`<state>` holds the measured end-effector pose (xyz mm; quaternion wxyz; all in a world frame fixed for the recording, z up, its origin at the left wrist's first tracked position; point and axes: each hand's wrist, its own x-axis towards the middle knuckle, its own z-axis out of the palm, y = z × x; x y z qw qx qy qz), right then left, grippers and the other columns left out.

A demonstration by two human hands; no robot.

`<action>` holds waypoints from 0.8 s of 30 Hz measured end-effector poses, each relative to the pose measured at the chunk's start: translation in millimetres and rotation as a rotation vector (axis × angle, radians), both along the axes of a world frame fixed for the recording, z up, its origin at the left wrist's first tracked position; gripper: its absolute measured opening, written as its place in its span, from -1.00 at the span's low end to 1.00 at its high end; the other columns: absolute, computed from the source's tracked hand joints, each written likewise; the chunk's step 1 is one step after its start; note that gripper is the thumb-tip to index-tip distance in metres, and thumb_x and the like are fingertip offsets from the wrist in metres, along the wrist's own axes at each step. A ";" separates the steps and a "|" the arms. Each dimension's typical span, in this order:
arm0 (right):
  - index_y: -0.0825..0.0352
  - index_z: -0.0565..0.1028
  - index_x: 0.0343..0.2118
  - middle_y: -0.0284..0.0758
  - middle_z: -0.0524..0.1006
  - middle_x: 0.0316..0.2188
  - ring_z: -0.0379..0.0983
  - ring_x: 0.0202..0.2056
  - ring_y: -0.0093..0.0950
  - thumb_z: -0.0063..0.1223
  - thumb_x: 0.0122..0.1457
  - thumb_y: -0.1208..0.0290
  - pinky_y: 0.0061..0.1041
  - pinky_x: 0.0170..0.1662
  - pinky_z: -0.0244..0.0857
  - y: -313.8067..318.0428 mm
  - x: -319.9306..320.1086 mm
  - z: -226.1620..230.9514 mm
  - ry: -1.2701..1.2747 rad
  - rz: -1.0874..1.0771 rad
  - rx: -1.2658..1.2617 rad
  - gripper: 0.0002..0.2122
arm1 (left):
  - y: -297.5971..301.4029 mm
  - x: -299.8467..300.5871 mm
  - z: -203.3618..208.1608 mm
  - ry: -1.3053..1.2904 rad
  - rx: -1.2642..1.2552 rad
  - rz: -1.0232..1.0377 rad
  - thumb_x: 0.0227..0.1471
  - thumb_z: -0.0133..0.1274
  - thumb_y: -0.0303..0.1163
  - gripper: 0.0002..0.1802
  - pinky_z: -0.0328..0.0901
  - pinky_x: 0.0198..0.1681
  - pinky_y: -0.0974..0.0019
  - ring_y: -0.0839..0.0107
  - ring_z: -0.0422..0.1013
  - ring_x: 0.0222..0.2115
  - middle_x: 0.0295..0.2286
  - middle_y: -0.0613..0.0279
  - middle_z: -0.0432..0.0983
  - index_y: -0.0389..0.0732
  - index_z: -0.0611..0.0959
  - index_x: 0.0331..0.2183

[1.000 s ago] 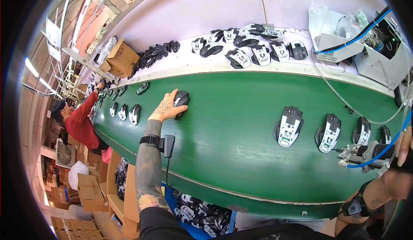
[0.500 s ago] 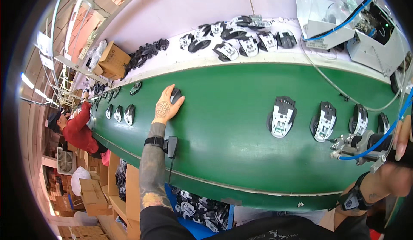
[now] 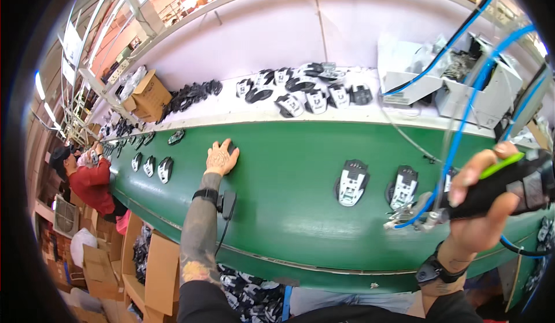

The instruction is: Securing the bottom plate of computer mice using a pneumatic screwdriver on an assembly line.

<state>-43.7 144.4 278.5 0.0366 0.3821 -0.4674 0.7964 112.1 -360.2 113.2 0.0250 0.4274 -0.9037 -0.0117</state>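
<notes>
My left hand [image 3: 220, 159] rests on the green belt, its fingers curved over a dark computer mouse [image 3: 232, 148] that it mostly hides. On the right, my right hand [image 3: 481, 226] is wrapped round the thick black body of a power screwdriver [image 3: 491, 193] with a green lever on top. The tool's metal head, with a blue hose [image 3: 466, 126] by it, points left above the belt. Close to that head lie two part-assembled white-and-black mice [image 3: 352, 183] [image 3: 402, 186]; another one is largely covered by the tool.
Several mouse bodies [image 3: 165, 170] lie farther left on the green belt [image 3: 277, 207]. More sit on the white shelf [image 3: 231, 112] behind it, with a cardboard box [image 3: 149, 98] and white boxes [image 3: 407, 80]. A co-worker in a red top [image 3: 91, 181] works at the far left.
My right hand has raised the screwdriver and brought it left, farther into view. My left hand stays on the mouse. The whole view has tilted up.
</notes>
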 end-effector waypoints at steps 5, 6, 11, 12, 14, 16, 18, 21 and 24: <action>0.34 0.13 0.09 -0.26 0.41 -0.37 0.33 -0.45 -0.54 -0.05 0.14 -0.20 -0.60 -0.33 0.24 -12.7 4.4 10.3 0.029 -0.099 0.095 -0.30 | 98.6 -35.7 25.9 0.675 0.722 -0.104 0.04 0.02 0.01 -0.41 0.36 -0.09 0.07 0.05 0.46 -0.24 -0.14 -0.02 0.46 -0.11 0.49 0.04; 0.33 0.13 0.09 -0.26 0.41 -0.37 0.33 -0.49 -0.55 -0.05 0.14 -0.19 -0.61 -0.37 0.24 -14.1 2.1 7.9 0.043 -0.116 0.086 -0.31 | 131.0 -50.8 32.0 1.027 1.238 -0.002 0.09 -0.01 -0.01 -0.45 0.40 -0.14 0.09 0.11 0.48 -0.29 -0.15 0.03 0.47 -0.12 0.48 0.04; 0.32 0.13 0.09 -0.26 0.42 -0.38 0.29 -0.68 -0.60 -0.09 0.16 -0.18 -0.59 -0.55 0.23 -2.3 -4.3 3.1 0.072 -0.011 -0.201 -0.33 | 258.3 -81.3 44.9 1.521 2.135 -0.045 0.18 -0.17 0.01 -0.53 0.39 -0.17 0.01 0.20 0.45 -0.26 -0.11 0.12 0.44 -0.06 0.44 -0.01; 0.32 0.12 0.09 -0.26 0.40 -0.37 0.28 -0.68 -0.59 -0.11 0.17 -0.17 -0.58 -0.55 0.22 0.4 -4.2 3.7 0.089 -0.005 -0.235 -0.34 | 274.6 -87.1 38.8 1.498 2.180 -0.014 0.18 -0.15 -0.02 -0.56 0.41 -0.18 0.02 0.22 0.46 -0.27 -0.15 0.17 0.44 -0.04 0.44 -0.01; 0.31 0.11 0.10 -0.27 0.38 -0.37 0.27 -0.68 -0.59 -0.13 0.20 -0.16 -0.56 -0.53 0.22 8.3 -3.7 7.3 0.131 -0.007 -0.251 -0.36 | 296.3 -90.1 26.5 1.420 2.149 -0.033 0.15 -0.09 -0.11 -0.52 0.43 -0.17 0.04 0.26 0.44 -0.26 -0.13 0.19 0.39 -0.04 0.37 0.07; 0.30 0.13 0.13 -0.29 0.35 -0.32 0.26 -0.64 -0.61 -0.12 0.20 -0.14 -0.59 -0.49 0.19 18.3 -3.5 6.7 0.164 0.011 -0.241 -0.36 | 306.5 -85.5 19.1 1.340 2.176 -0.084 0.12 -0.07 -0.15 -0.47 0.43 -0.16 0.04 0.25 0.43 -0.24 -0.10 0.17 0.37 -0.06 0.32 0.11; 0.30 0.14 0.13 -0.31 0.34 -0.30 0.26 -0.62 -0.62 -0.11 0.20 -0.14 -0.59 -0.47 0.19 22.2 -4.9 7.0 0.184 0.034 -0.225 -0.36 | 311.6 -79.4 16.5 1.222 2.203 -0.146 0.05 -0.06 -0.25 -0.34 0.43 -0.14 0.06 0.26 0.40 -0.17 -0.04 0.10 0.30 -0.09 0.22 0.19; 0.29 0.17 0.13 -0.35 0.32 -0.28 0.25 -0.59 -0.63 -0.09 0.19 -0.14 -0.58 -0.44 0.20 21.3 -4.0 6.1 0.220 0.036 -0.244 -0.36 | 316.1 -76.8 17.1 1.183 2.286 -0.082 0.05 -0.07 -0.25 -0.35 0.43 -0.13 0.06 0.25 0.39 -0.17 -0.04 0.08 0.30 -0.10 0.22 0.19; 0.27 0.20 0.13 -0.38 0.32 -0.27 0.24 -0.58 -0.65 -0.06 0.17 -0.16 -0.56 -0.41 0.21 19.2 -3.5 3.1 0.208 0.041 -0.254 -0.35 | 320.8 -75.5 16.3 1.150 2.322 -0.177 0.04 -0.07 -0.27 -0.33 0.43 -0.12 0.05 0.23 0.39 -0.16 -0.05 0.08 0.30 -0.10 0.21 0.19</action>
